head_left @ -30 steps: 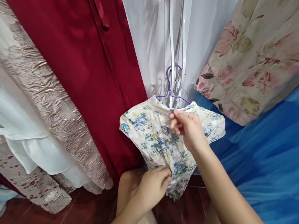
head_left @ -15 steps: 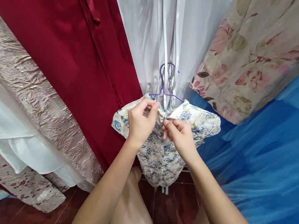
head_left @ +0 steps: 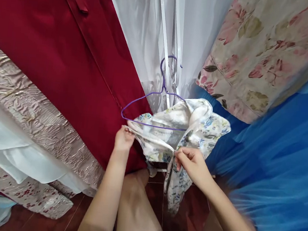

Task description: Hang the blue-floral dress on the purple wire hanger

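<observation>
A white blouse with a blue and yellow floral print (head_left: 203,136) hangs partly on a purple wire hanger (head_left: 137,98). Its left side is off the hanger, whose left end is bare; the right side still sits over the hanger's other end. My left hand (head_left: 124,138) is closed on the blouse's edge at the left, below the hanger's corner. My right hand (head_left: 190,163) pinches the front edge near the middle. Between the two hands the opening is stretched wide, showing the pale inside. The lower part of the blouse dangles beneath my right hand.
White metal rack bars (head_left: 163,31) rise behind the hanger. A dark red garment (head_left: 73,69) hangs on the left beside a textured pink one (head_left: 45,118). To the right are a floral cloth (head_left: 240,62) and blue tulle (head_left: 283,152). Reddish tiles (head_left: 150,200) cover the floor.
My left hand has moved left and down, drawing the blouse's left side off the hanger. My right hand has shifted slightly down and right. The front now gapes between them.
</observation>
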Tool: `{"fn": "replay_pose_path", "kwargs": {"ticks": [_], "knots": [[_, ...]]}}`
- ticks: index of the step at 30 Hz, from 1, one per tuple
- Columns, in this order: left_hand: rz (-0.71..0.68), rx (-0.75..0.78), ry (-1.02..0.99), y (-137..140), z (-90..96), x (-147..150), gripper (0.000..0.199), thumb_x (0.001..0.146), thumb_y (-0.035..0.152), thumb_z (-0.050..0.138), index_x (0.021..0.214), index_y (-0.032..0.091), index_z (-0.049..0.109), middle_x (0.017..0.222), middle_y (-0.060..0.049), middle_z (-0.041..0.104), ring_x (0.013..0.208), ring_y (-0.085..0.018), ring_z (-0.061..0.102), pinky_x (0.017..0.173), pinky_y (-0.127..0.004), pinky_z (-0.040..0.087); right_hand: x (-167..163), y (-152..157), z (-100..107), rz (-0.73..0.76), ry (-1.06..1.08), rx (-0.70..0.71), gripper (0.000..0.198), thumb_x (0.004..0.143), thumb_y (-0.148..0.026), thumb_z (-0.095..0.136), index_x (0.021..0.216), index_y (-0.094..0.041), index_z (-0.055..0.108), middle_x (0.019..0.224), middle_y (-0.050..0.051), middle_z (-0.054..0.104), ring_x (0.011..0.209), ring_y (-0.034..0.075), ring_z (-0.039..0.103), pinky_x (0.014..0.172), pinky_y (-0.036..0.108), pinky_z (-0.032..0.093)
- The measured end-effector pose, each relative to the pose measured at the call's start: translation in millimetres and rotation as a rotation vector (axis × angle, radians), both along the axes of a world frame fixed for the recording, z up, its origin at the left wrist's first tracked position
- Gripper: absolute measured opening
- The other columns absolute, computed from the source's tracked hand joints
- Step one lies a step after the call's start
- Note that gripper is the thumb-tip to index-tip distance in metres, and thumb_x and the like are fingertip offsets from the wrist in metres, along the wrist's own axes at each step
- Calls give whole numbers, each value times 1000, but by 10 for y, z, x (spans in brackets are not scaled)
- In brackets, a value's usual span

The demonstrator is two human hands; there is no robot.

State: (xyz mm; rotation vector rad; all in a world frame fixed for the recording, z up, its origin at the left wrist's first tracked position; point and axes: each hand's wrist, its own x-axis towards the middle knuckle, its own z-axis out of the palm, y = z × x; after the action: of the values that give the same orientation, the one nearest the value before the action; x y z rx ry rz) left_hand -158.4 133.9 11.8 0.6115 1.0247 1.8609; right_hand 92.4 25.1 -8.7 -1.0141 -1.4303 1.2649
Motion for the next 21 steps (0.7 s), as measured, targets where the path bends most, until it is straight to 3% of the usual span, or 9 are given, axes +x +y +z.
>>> {"fn": "replay_pose_path", "kwargs": {"ticks": [4,6,8,11,12,14,15,18,21], "knots": [[-253,-79,28,-318,-365,454,29,84,32,73,67,15,56,65,-1,59,61,-14,58,64,-25,49,152,-15,-308,79,-275,-30,37,90,-24,49,54,-19,54,50,-1,58,50,14,53,56,27,39],[-378,-67,70,-540,-398,687,26,80,35,77,75,14,62,72,-2,62,66,-14,59,65,-23,47,220,-45,-404,68,-456,5,30,87,-24,53,58,-19,58,56,0,61,54,15,54,58,28,39],[-492,-9,225,-771,-325,906,25,83,38,74,79,15,64,74,-1,61,67,-13,57,64,-22,45,254,-104,-436,32,-502,83,6,80,-23,62,80,-19,67,77,3,69,71,20,60,68,31,43],[-609,123,626,-1045,-129,1176,22,92,36,64,82,17,65,74,0,60,70,-13,55,66,-23,43,249,-245,-396,57,-304,157,45,73,-19,68,117,-20,63,117,8,67,104,26,59,94,37,44],[-613,157,741,-1098,-75,1242,20,93,34,62,83,17,66,75,0,60,71,-13,55,68,-23,43,244,-301,-373,109,-210,106,44,75,-19,67,118,-20,63,120,8,67,107,26,58,97,38,42],[-558,187,886,-1133,-16,1327,18,95,31,60,83,18,65,74,0,59,72,-14,54,69,-24,42,247,-416,-335,229,27,-121,22,82,-25,61,102,-19,69,108,6,70,99,24,60,95,36,44],[-513,191,917,-1123,-18,1346,19,95,31,59,82,18,64,74,0,58,72,-14,53,70,-24,42,260,-471,-322,280,167,-263,18,85,-31,57,90,-18,70,98,5,72,91,23,62,91,36,45],[-487,191,856,-1061,-136,1336,24,96,37,59,82,18,62,82,-2,58,82,-16,55,79,-26,43,364,-604,-293,381,540,-549,45,90,-53,46,74,-17,69,80,7,72,78,23,64,86,38,48],[-765,92,640,-1106,-355,1276,36,100,52,47,105,20,64,108,-8,64,103,-22,59,91,-32,45,594,-677,-222,389,651,-578,59,86,-68,47,85,-15,74,81,10,74,82,26,68,85,40,50]]}}
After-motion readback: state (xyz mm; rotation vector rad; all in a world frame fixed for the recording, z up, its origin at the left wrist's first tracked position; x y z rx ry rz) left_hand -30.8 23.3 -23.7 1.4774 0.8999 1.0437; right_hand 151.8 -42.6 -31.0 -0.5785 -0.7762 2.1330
